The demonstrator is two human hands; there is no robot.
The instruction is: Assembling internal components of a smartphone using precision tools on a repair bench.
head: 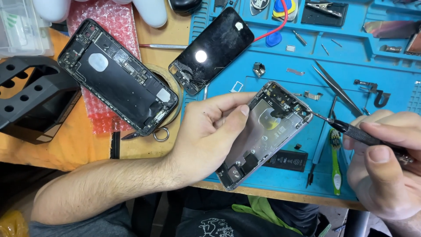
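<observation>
Lying slanted over the blue mat (pixel 280 70), the silver phone housing (pixel 263 136) has its long axis going from lower left to upper right. The left hand (pixel 210 136) pinches its left edge, while the right hand (pixel 386 162), closed around a screwdriver (pixel 351 129), puts the tip on its upper right corner.

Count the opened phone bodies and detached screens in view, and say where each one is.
3. A silver phone housing held in the left hand; a black phone housing on pink bubble wrap at left; a cracked black screen at the blue mat's edge. Others may lie outside the frame.
</observation>
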